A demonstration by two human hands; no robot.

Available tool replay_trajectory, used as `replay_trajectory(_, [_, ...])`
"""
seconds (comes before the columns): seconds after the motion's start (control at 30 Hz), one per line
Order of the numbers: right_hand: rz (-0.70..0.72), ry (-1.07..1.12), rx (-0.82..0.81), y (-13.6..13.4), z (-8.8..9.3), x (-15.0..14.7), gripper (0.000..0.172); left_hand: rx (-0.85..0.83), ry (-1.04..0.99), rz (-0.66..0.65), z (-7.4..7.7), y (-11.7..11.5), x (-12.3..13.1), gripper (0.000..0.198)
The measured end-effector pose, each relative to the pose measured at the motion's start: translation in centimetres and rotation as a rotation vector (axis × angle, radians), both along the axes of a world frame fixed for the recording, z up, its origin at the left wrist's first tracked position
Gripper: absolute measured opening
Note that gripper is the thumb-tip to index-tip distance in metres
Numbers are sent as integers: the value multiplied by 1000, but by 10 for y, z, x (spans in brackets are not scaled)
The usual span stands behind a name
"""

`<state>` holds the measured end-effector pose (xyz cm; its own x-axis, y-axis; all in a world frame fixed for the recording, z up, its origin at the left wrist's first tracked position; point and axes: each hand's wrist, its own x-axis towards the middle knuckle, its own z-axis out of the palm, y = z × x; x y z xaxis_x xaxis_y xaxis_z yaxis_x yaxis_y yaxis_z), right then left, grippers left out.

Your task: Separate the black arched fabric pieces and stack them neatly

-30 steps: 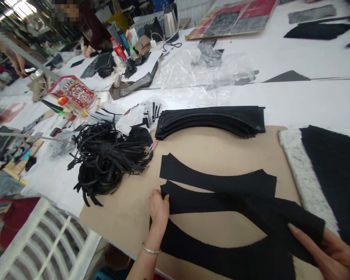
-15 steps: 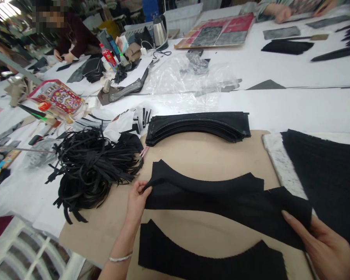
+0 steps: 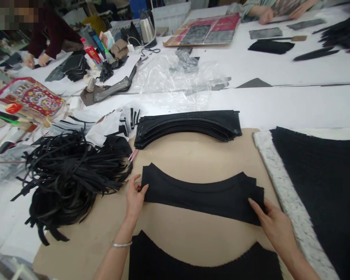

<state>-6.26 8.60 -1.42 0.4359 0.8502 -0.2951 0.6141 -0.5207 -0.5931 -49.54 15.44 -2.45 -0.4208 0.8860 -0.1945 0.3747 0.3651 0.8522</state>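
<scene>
My right hand [image 3: 275, 223] pinches black cloth [image 3: 198, 198]; my left hand [image 3: 135, 198] touches it (grip unclear, I can't tell). A nearer piece [image 3: 151, 260] is cut off.

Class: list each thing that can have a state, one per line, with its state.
Left hand: closed on the left end of the held curved black cloth piece
Right hand: closed on its right end
Held curved black cloth piece: overlapping a similar piece, misaligned at right
Nearer curved black cloth piece: untouched
Stacked curved black cloth pieces: piled
Thin black fabric strips: tangled
Clear plastic sheet: crumpled
Silver metal kettle: upright
</scene>
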Motion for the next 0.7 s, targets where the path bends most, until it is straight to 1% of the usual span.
replay_trajectory(0.07, [2,16,-29,0,0,-1,52,7,-28,-8,0,-1,-1,59])
replay_trajectory(0.13, [11,27,-17,1,0,-2,52,-3,-30,-12,-3,-1,-2,62])
replay_trajectory(0.2, [21,13,-5,2,0,-3,50,-14,8,-17,-7,-1,-4,63])
replay_trajectory(0.3, [12,-64,-15,4,1,-6,43,-14,72,-32,-11,-2,-6,62])
replay_trajectory(0.4, [-6,-119,-19,7,5,-9,39,-19,90,-43,-11,-4,-6,61])
replay_trajectory(0.53, [-14,-87,-7,12,10,-12,38,-17,98,-53,-9,-4,-5,60])
replay_trajectory(0.6, [-23,-66,-14,11,8,-9,40,-5,122,-57,-9,-5,-5,60])
replay_trajectory(0.7, [-12,-11,-17,7,-1,-1,42,18,94,-59,-12,-5,-6,60])
